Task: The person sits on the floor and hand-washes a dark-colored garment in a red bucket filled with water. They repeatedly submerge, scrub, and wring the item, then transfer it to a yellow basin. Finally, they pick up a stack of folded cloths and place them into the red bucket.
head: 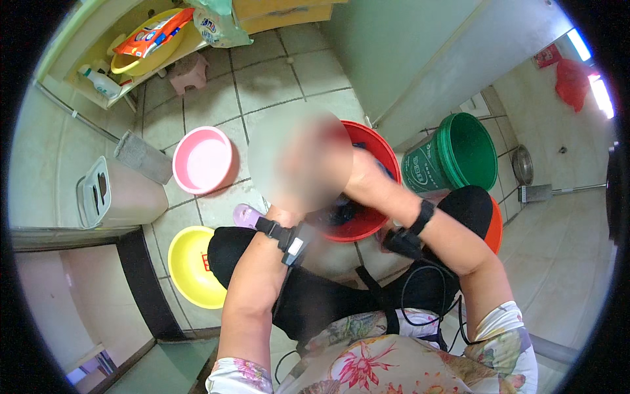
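Note:
A red plastic basin (pixel 389 147) stands on the tiled floor in front of me, with dark wet-looking cloth (pixel 339 212) inside. Both my forearms reach forward to it. My left hand (pixel 290 189) is over the basin's left side, mostly hidden by a round blur. My right hand (pixel 362 170) comes in from the right above the basin, its fingers also lost in the blur. Something dark red shows faintly within the blurred patch near the hands; whether either hand holds it cannot be told. Each wrist wears a black strap with a small device.
A pink basin (pixel 202 160) and a yellow basin (pixel 189 266) stand at the left, near a lidded bin (pixel 130 197). At the right are a green bucket (pixel 428 165) and an orange-red rim (pixel 493 226) beside my knee. A small pink stool (pixel 190 74) stands by the shelf.

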